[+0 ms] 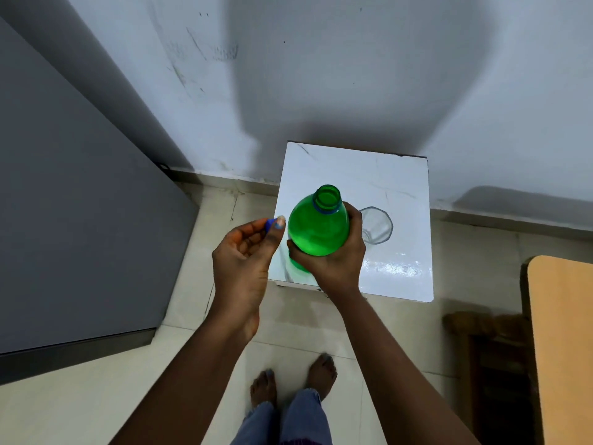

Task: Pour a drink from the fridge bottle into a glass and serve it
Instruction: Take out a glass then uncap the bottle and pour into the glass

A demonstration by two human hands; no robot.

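A green plastic bottle [319, 224] stands upright over the left part of a small white table [398, 175], its neck uncapped and its mouth showing. My right hand [337, 255] is wrapped around the bottle's body from the right and below. My left hand [244, 252] hovers just left of the bottle, pinching the blue cap [270, 224] between thumb and fingertips. An empty clear glass [377, 224] stands on the table right of the bottle, partly hidden behind my right hand's fingers.
A grey fridge [73, 203] fills the left side. A pale wall rises behind the table. A wooden tabletop [564, 342] with a dark chair beneath sits at the right edge. My bare feet [293, 380] stand on the tiled floor below.
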